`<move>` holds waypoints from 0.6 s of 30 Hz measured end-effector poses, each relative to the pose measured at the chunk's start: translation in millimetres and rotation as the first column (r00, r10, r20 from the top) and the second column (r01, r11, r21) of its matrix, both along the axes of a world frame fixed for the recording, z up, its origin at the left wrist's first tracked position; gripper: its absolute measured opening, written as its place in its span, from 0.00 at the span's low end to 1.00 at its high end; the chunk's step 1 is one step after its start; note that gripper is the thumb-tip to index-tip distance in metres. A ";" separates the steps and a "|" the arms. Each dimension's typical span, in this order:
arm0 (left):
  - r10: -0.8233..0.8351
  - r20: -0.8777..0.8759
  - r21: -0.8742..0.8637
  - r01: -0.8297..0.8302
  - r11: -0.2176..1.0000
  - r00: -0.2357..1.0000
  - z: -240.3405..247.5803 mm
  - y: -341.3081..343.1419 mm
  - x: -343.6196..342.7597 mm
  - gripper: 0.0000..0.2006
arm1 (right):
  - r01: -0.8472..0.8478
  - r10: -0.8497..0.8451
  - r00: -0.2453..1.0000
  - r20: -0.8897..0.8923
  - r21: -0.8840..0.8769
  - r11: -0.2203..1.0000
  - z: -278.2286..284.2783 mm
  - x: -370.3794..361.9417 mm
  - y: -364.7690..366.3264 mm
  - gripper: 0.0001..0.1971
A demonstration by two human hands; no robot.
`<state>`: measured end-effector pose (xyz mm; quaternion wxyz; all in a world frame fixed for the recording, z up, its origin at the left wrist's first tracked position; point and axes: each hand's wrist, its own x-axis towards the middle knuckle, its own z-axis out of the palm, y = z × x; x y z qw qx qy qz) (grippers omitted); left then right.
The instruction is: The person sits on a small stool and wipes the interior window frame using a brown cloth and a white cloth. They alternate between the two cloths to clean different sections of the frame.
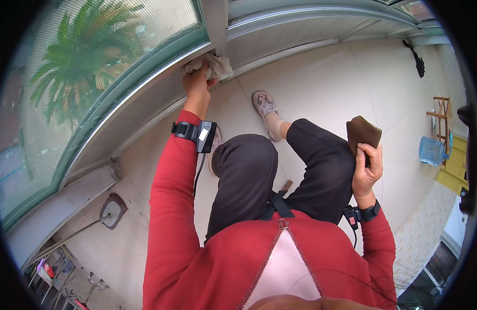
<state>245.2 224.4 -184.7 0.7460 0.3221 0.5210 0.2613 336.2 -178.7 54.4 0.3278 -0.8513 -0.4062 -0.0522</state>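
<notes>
My left hand [196, 87] reaches up and forward, its fingers closed round a crumpled whitish cloth [219, 66]. That cloth presses against the pale frame post [216, 31] beside the lower corner of the screened window [125, 62]. Some of the left fingers are hidden behind the cloth. Out to the right, above my knee, my right hand [367, 173] pinches a flat brown pad [363, 133] by its lower edge. Whether the pad is a sponge or folded cloth I cannot tell.
White wall panels [287, 44] run along the far side above the tiled floor [321, 77]. A mop [113, 212] lies at the left, near a cluttered rack [55, 276]. At the right are a blue water jug [432, 151], a wooden stool [441, 116] and a yellow cabinet [455, 163].
</notes>
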 end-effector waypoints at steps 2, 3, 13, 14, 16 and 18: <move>-0.018 0.001 0.031 0.018 0.999 1.000 -7.0 -3.2 0.3 0.16 | 0.002 -0.002 1.000 -0.007 -0.011 1.000 0.5 -0.3 1.1 0.08; -0.012 -0.007 0.055 0.013 0.998 1.000 -10.6 -4.0 -0.1 0.16 | -0.003 0.003 1.000 -0.010 -0.004 1.000 0.7 -0.3 1.5 0.08; -0.083 -0.289 -0.145 0.043 0.989 0.954 -96.5 -4.4 15.3 0.19 | -0.003 0.005 1.000 0.024 -0.053 0.999 4.2 -3.6 7.2 0.08; -0.106 -0.304 -0.167 0.057 0.984 0.947 -106.9 -3.5 14.3 0.19 | 0.000 0.002 1.000 0.030 -0.057 0.998 4.4 -3.6 7.4 0.08; -0.143 -0.296 -0.209 0.082 0.975 0.944 -122.5 -2.3 11.7 0.18 | 0.004 0.000 0.999 0.050 -0.065 0.998 4.7 -3.3 7.0 0.08; -0.187 -0.247 -0.264 0.119 0.957 0.951 -129.0 -0.1 5.3 0.17 | 0.005 0.000 0.997 0.073 -0.074 0.997 4.7 -3.4 5.4 0.08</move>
